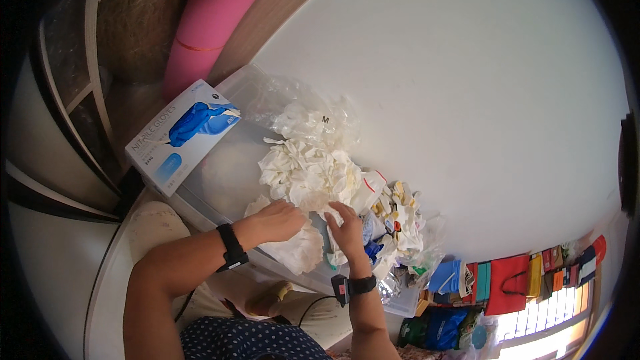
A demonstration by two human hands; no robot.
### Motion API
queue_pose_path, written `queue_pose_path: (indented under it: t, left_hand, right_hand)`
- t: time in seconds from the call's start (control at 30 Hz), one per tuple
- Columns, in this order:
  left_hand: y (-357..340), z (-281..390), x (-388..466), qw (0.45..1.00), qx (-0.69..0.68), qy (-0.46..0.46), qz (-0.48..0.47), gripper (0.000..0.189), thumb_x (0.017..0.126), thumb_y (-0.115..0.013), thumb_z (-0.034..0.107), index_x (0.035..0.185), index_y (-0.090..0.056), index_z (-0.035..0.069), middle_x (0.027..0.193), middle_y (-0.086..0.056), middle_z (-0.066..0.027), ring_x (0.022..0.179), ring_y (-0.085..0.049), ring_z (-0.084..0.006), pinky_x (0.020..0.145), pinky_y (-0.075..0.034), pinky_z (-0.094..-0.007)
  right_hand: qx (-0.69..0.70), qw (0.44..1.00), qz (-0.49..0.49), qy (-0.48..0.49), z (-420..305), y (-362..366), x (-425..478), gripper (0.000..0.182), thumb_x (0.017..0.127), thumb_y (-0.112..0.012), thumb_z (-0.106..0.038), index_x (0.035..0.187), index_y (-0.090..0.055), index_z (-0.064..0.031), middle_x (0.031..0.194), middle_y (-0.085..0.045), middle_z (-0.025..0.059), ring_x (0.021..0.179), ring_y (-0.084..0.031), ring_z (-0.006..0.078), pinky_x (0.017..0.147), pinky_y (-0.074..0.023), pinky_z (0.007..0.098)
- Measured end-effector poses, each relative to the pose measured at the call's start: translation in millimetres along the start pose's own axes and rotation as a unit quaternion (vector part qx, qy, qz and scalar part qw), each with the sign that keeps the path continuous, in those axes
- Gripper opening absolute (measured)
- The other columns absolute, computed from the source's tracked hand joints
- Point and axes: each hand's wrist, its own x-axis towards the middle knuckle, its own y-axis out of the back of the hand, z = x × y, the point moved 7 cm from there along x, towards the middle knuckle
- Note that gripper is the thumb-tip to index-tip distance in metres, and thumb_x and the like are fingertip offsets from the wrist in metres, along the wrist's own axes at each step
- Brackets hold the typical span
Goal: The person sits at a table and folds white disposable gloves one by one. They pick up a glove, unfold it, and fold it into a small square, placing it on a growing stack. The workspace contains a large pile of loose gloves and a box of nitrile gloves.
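A heap of white gloves (310, 167) lies on a translucent plastic storage box lid (220, 160). My left hand (284, 221) is at the near side of the heap, its fingers curled over a pale, thin crumpled glove or sheet (295, 250); whether it grips this is hidden. Just right of it, my right hand (345, 225) is spread, fingertips bent towards the heap's near edge. A clear plastic bag (325, 120) marked M rests behind the heap. Mixed gloves with yellow and blue parts (400, 210) lie to the right.
A nitrile glove box (185, 135) sits at the left end of the lid. Behind it stands a pink roll (215, 25). A white wall (450, 85) rises behind the lid. Bags and boxes, including a red bag (507, 285), line the right side.
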Motion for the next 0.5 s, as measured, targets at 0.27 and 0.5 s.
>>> queue_pose_path:
  t: [0.27,0.5]
  left_hand:
    - [-6.9,3.0,17.4,1.000,-0.001,-0.012,-0.015,0.014,0.083,-0.064,0.012,0.077,-0.067,0.000,0.076,-0.068,-0.0193,0.080,-0.070,-0.0362,0.075,-0.054,-0.0463]
    - [-9.3,2.0,28.2,1.000,0.013,-0.024,0.013,0.012,0.080,-0.061,0.010,0.073,-0.068,0.004,0.075,-0.069,-0.0167,0.078,-0.071,-0.0334,0.071,-0.054,-0.0451]
  right_hand:
    - [0.024,0.992,0.088,-0.088,70.0,4.3,27.6,0.031,0.088,-0.075,-0.019,0.115,-0.072,-0.0036,0.110,-0.074,0.0123,0.097,-0.072,0.0228,0.087,-0.0555,0.0364]
    - [0.080,0.976,0.110,-0.169,86.3,-9.0,48.4,0.028,0.088,-0.075,-0.017,0.110,-0.071,0.0008,0.101,-0.075,0.0100,0.090,-0.071,0.0161,0.079,-0.0556,0.0293]
